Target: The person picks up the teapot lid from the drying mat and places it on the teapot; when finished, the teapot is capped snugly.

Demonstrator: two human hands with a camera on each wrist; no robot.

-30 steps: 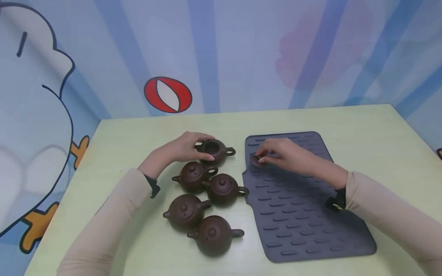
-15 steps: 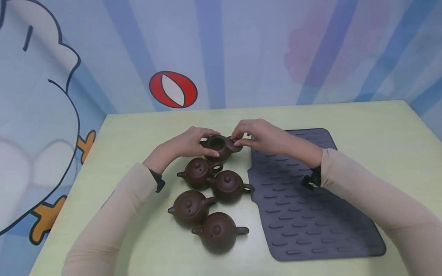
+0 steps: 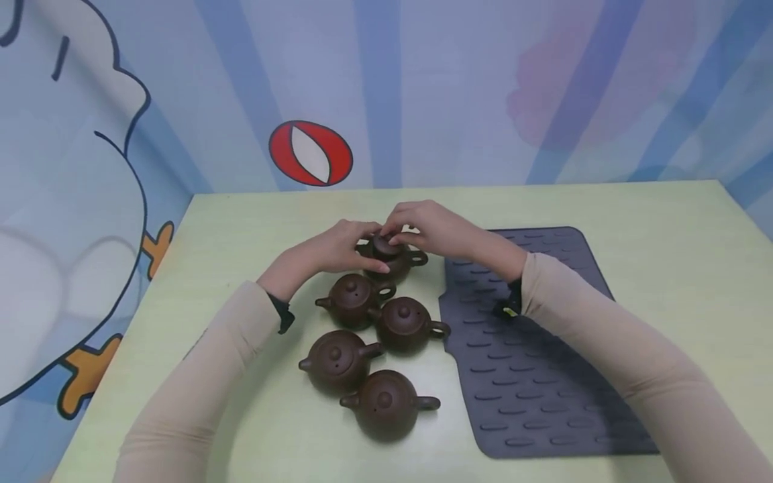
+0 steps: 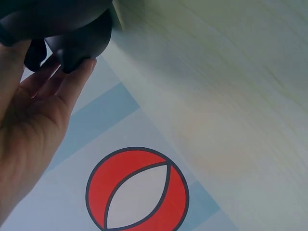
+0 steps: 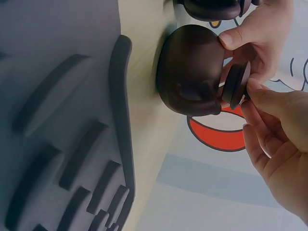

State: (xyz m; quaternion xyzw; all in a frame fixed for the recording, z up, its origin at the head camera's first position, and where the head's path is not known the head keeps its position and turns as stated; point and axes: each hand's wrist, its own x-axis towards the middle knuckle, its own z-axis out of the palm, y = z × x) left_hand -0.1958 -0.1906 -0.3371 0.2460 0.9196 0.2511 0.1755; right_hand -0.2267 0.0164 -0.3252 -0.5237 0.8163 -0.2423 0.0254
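Observation:
At the back of the group stands a dark brown teapot (image 5: pixel 190 70), its handle pointing right. My left hand (image 3: pixel 335 248) grips it round the upper body from the left, thumb on the near side and fingers on the far side. Between thumb and fingers my right hand (image 3: pixel 431 231) pinches the knob of a round brown lid (image 3: pixel 387 247). In the right wrist view the lid is at the pot's mouth, slightly tilted, with a small gap showing at the rim. The left wrist view catches my left fingers (image 4: pixel 72 86) against a dark spout.
Several lidded brown teapots stand close together on the pale table (image 3: pixel 260 422), among them one front teapot (image 3: pixel 386 406) and one just below my left hand (image 3: pixel 351 302). A grey ridged mat (image 3: pixel 537 376) lies to the right. A printed wall (image 3: pixel 447 100) rises behind.
My right hand has carried the lid from above the mat leftward to the open teapot's mouth. My left hand has stayed on that pot. The view has shifted slightly.

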